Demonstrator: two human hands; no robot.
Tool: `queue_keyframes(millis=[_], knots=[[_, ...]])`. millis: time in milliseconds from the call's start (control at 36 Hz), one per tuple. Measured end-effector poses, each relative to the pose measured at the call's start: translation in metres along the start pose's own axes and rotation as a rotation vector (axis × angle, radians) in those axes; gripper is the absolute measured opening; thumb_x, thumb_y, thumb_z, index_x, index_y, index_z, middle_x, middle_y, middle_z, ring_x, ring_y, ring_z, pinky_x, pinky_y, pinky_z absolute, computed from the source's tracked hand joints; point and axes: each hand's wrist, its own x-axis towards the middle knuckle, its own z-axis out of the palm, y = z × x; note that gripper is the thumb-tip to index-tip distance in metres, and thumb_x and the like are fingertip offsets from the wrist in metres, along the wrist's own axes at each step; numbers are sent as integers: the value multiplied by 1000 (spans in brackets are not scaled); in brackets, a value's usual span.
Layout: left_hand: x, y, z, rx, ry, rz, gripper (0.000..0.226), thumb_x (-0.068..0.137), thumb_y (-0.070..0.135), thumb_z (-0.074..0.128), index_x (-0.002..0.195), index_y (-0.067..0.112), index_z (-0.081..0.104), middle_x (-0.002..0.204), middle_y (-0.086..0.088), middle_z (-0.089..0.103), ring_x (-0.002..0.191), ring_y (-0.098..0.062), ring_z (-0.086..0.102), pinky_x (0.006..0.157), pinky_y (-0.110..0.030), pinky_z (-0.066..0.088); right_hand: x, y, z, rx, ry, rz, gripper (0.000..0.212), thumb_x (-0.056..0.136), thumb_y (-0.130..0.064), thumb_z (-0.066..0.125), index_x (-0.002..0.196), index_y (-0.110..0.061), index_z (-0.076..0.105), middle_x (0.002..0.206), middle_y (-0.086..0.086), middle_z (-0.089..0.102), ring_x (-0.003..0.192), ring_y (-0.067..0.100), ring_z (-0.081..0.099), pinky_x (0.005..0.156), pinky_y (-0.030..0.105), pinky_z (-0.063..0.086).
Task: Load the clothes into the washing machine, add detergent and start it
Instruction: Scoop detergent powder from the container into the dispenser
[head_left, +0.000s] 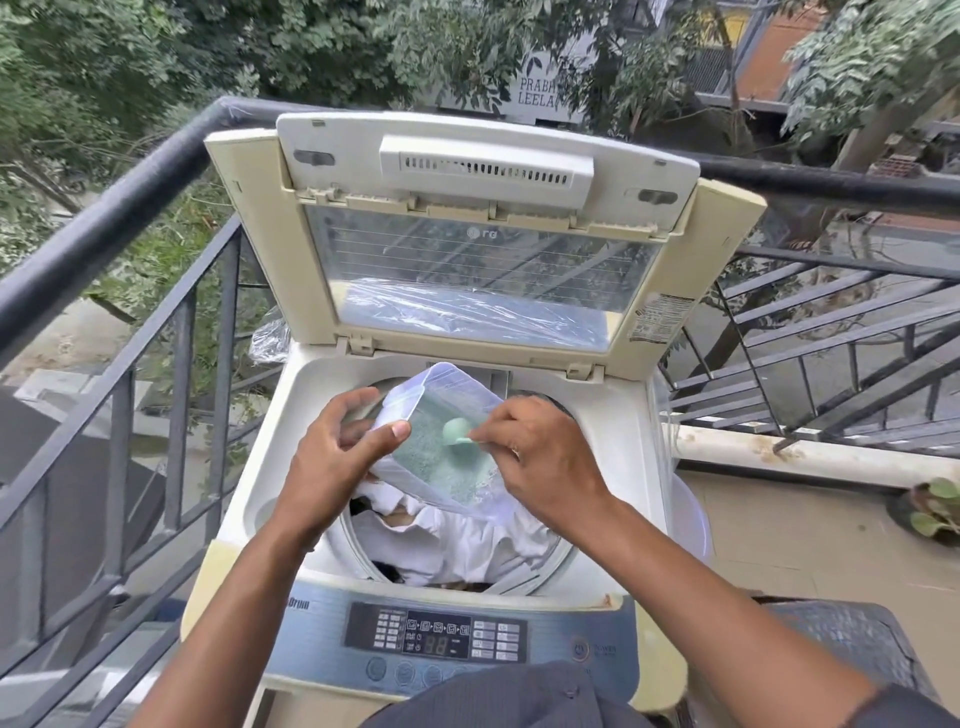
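Note:
A cream top-loading washing machine (265, 436) stands with its lid (483, 228) raised upright. White clothes (467, 545) fill the drum, with a dark item at the edges. Over the drum my left hand (332, 457) grips a clear plastic container (447, 400) of pale green detergent powder, tilted toward me. My right hand (540, 457) pinches the handle of a green scoop (457, 434) that sits in the powder. The control panel (441, 634) lies at the near edge, its display reading 88.
A dark metal railing (156, 171) runs along the left and behind the machine, with trees beyond. A ledge (779, 452) and tiled floor lie to the right, with a potted plant (930, 512) there. A dark woven surface (852, 639) sits at lower right.

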Motion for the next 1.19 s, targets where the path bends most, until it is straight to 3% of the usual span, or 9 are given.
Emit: queue_keyframes(millis=[139,222,361,444,694,778,889,1194], knots=[[3,0,1,105,30,30,101,48,94,78,136,48,57,129,6,74,119,-16,72,104,-56,56,-8,2,14,57,-91,176,20,85,-24,70,99,-24,84,86,-4,78,78,22,71,69,40,59],[3,-2,1,139,47,21,100,49,95,78,135,50,56,128,8,74,117,-16,72,103,-56,57,-12,-4,14,141,-135,281,18,84,-21,76,100,-22,85,94,-6,82,83,12,74,79,28,58],[6,-8,1,151,67,-3,95,52,93,80,134,50,57,128,7,75,116,-16,73,99,-57,58,-18,-14,18,226,-202,370,16,86,-18,81,101,-21,85,91,-7,81,75,-1,65,70,6,43],[6,-11,3,158,70,-15,97,50,94,79,134,49,58,128,7,74,116,-16,72,99,-56,59,-21,-17,18,250,-222,402,16,86,-18,81,101,-21,85,91,-7,81,72,-5,62,69,1,38],[4,-18,2,195,78,-39,96,47,99,73,130,53,58,119,6,74,117,-16,70,97,-56,60,-17,-13,15,518,-247,634,13,82,-16,86,91,-26,85,66,-6,75,58,-1,62,62,15,50],[5,-20,0,186,71,-39,95,48,99,74,130,54,57,121,5,75,118,-15,71,98,-56,59,-16,-10,14,701,-223,762,13,84,-8,83,92,-18,85,72,-1,78,56,3,63,57,19,50],[5,-22,0,177,75,-34,99,48,99,74,133,52,57,127,6,72,121,-14,69,99,-56,59,-15,-10,10,923,-160,952,11,87,-2,77,93,-10,82,83,14,80,53,8,52,41,16,33],[10,-40,-2,36,90,-102,95,50,95,77,131,49,61,127,4,74,123,-16,69,102,-60,56,-12,-2,11,1144,-70,1129,15,87,3,76,102,0,78,86,21,79,52,9,57,37,18,32]])
